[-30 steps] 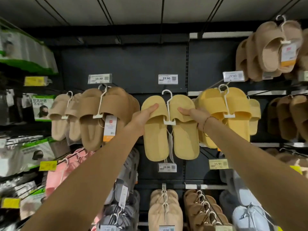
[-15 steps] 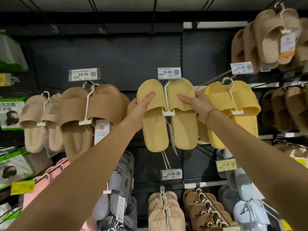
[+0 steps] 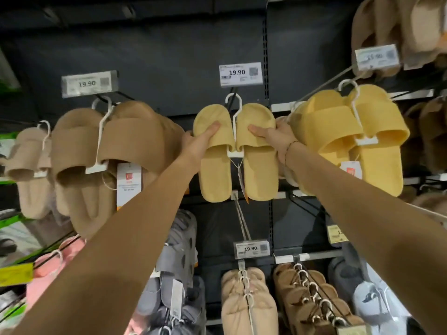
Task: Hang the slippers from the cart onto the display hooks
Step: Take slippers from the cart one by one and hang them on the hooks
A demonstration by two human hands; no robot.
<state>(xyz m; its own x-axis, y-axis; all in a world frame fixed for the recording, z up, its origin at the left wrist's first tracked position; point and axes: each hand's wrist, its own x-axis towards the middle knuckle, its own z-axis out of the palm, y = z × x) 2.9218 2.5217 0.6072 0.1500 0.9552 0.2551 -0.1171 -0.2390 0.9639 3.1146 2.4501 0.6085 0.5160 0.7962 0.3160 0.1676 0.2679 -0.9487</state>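
Two hands held one pair of pale yellow slippers (image 3: 235, 153) up against the dark display wall (image 3: 157, 56): our left hand (image 3: 202, 141) gripped the left slipper's strap, thumb lying over the front, and our right hand (image 3: 274, 137) gripped the right slipper's strap the same way. The pair was clipped to a white plastic hanger (image 3: 234, 122), whose curved top sat just under the price tag marked 19.90 (image 3: 240, 74), at the display hook (image 3: 232, 90) below that tag; we could not tell whether the curve had caught the hook yet. We judged the step in hand to be the seating of this pair. The next move would call for lowering the hanger until the hook carried it, then letting both straps go gently so the pair did not swing off. The neighbouring hooks were well stocked: brown slippers (image 3: 108, 151) to the left, brighter yellow slippers (image 3: 350, 139) to the right, beige slippers (image 3: 249, 301) below. No cart showed in the head view.
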